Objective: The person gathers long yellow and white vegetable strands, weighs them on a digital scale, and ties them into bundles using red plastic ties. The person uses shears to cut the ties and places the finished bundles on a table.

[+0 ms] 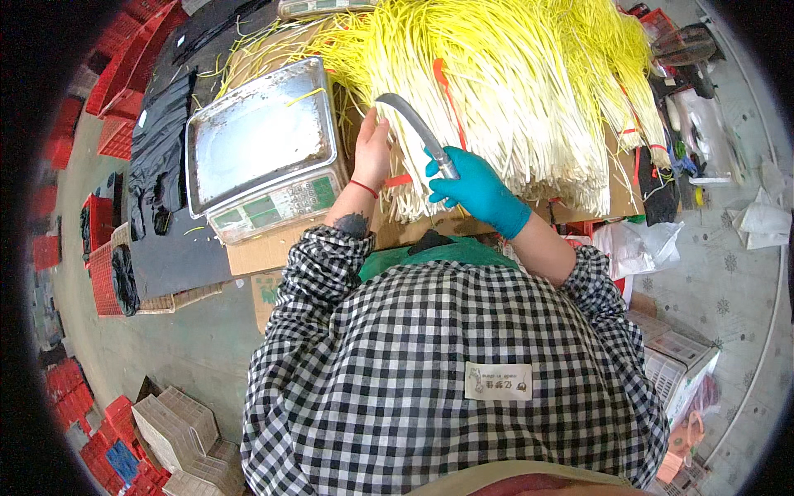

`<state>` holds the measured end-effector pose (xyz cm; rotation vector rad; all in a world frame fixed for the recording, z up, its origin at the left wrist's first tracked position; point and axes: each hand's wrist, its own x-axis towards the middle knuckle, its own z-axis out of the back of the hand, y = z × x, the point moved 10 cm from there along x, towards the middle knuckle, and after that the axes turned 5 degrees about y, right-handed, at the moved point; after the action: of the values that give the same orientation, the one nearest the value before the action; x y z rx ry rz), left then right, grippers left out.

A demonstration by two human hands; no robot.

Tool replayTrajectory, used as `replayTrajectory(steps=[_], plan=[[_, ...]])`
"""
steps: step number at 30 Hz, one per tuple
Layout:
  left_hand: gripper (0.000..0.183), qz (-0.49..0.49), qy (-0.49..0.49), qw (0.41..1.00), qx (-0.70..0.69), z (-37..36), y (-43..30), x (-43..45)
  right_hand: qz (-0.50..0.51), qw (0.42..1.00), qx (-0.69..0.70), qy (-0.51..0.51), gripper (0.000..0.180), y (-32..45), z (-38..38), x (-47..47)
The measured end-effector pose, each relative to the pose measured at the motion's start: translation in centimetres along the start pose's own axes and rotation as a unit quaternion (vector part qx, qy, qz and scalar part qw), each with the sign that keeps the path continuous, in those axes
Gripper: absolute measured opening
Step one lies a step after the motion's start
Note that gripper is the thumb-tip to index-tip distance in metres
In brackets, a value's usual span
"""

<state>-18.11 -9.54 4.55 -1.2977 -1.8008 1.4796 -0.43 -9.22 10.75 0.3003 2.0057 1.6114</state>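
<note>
My right hand (481, 189), in a teal glove, grips the handle end of a curved metal blade (414, 124) that looks like a sickle. The blade arcs up and left over a big heap of yellow-and-white garlic chives (515, 111). Bare, with a red string at the wrist, my left hand (372, 149) is upright beside the heap's left edge, near the blade's tip; its fingers are partly hidden, and whether it holds any stalks cannot be told. A red tie (448, 93) lies across the heap. Left of my left hand stands a digital scale with a steel tray (260, 136).
Black plastic bags (158, 161) lie left of the scale. Smaller tied bundles (645, 133) hang at the right table edge. Red crates (127, 68) stand at the far left, pale crates (177, 434) at lower left, and a white plastic bag (639, 245) at right.
</note>
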Motion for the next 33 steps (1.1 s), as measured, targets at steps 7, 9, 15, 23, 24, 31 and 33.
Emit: replayTrajectory(steps=[7,9,15,23,24,31,33], plan=[[0.064,-0.043,-0.012,0.939,0.342,2.6,-0.8,-2.8,0.016,0.999,0.035,-0.024,0.043,-1.3,1.5,0.2],[0.075,-0.04,0.003,0.93,0.364,1.8,-0.6,-3.3,0.05,0.995,0.066,-0.055,0.035,-0.3,2.6,-0.1],[0.096,-0.026,0.001,0.969,0.246,-0.4,-0.6,-0.7,0.169,0.965,0.077,-0.185,0.022,6.7,10.5,1.7],[0.109,-0.005,0.009,0.97,0.241,-0.6,0.6,1.0,0.012,0.955,-0.234,-0.184,0.017,4.0,12.7,13.2],[0.11,-0.001,0.007,0.971,0.239,-0.7,0.6,1.1,0.019,0.952,-0.231,-0.198,0.016,3.7,13.3,13.6],[0.114,-0.007,0.022,0.964,0.266,-2.3,-0.8,2.0,0.054,0.978,0.043,-0.196,0.014,3.8,14.1,11.8],[0.114,-0.005,0.019,0.952,0.306,-2.6,-1.1,1.9,0.111,0.97,0.11,-0.184,0.013,6.3,13.8,9.4]])
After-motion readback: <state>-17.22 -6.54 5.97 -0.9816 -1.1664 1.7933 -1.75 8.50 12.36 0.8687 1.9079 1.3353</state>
